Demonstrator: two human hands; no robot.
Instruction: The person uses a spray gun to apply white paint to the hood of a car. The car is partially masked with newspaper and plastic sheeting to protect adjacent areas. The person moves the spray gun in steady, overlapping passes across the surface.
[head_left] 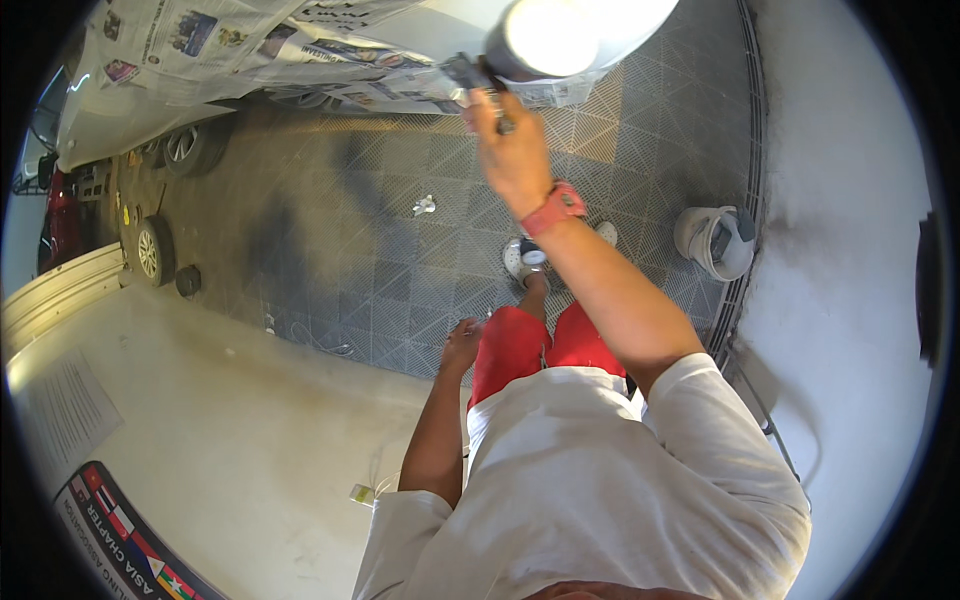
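My right hand (512,150) is raised and wrapped round the grip of a spray gun (490,85). A large round cup (550,38) with a bright white top sits on the gun, which is slightly blurred. Just beyond it is a panel masked with newspaper sheets (330,50); whether the gun touches the panel I cannot tell. My left hand (462,345) hangs low beside my red shorts (512,345). Its fingers are loosely bent and apart, with nothing visible in them.
A pale bucket (714,243) stands by the white wall (830,200) at right. Crumpled scrap (425,205) lies on the grey tiled floor (410,260). Vehicle wheels (152,250) and a red vehicle (65,220) are at left. A banner (120,530) is at lower left.
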